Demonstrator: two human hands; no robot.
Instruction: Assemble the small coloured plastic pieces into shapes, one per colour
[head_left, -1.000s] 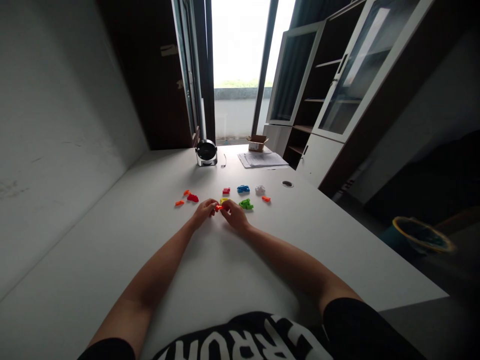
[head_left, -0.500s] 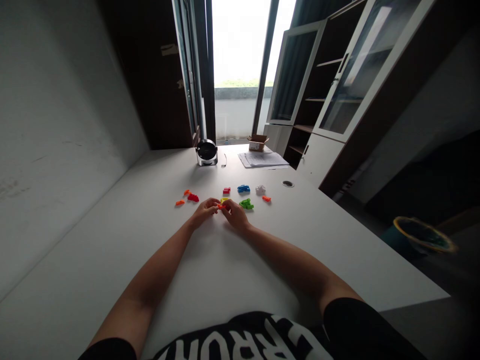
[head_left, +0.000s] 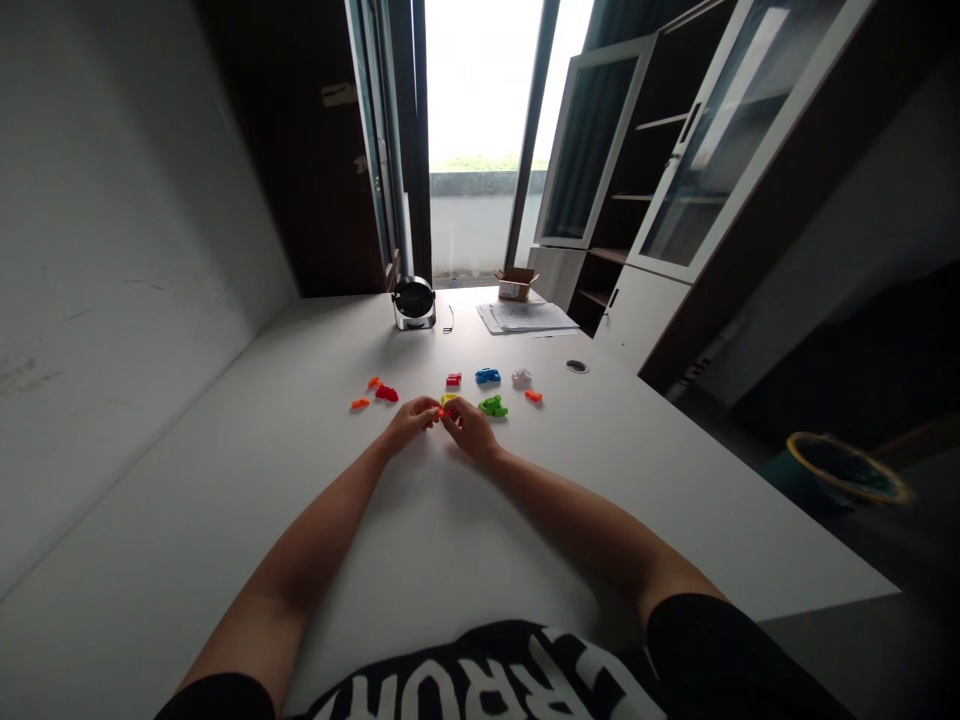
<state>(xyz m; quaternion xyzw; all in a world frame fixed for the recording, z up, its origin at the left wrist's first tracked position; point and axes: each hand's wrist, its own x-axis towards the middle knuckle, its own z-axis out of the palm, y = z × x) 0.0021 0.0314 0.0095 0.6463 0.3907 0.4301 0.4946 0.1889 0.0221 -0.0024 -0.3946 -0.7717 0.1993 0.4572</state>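
My left hand [head_left: 412, 422] and my right hand [head_left: 469, 428] meet over the table, fingertips closed on a small orange plastic piece [head_left: 442, 412] between them. Its exact shape is mostly hidden by the fingers. Just behind the fingertips a yellow piece [head_left: 448, 398] shows in part. To the right of my right hand lies a green plastic piece [head_left: 493, 406]. Left of my left hand are a red piece [head_left: 387, 394] and two orange pieces, one nearer [head_left: 360, 403] and one farther [head_left: 374, 382].
Farther back on the white table [head_left: 315, 360] lie a pinkish-red piece [head_left: 454, 379], a blue piece [head_left: 487, 375], a white piece [head_left: 521, 378] and an orange piece [head_left: 533, 396]. Beyond are a round black device [head_left: 413, 303], papers [head_left: 529, 317] and an opened cardboard box [head_left: 516, 284]. A cable hole [head_left: 577, 367] is at right.
The orange piece between my fingertips has turned slightly, and less of it shows. Both hands stay in nearly the same place; the pieces on the table have not moved.
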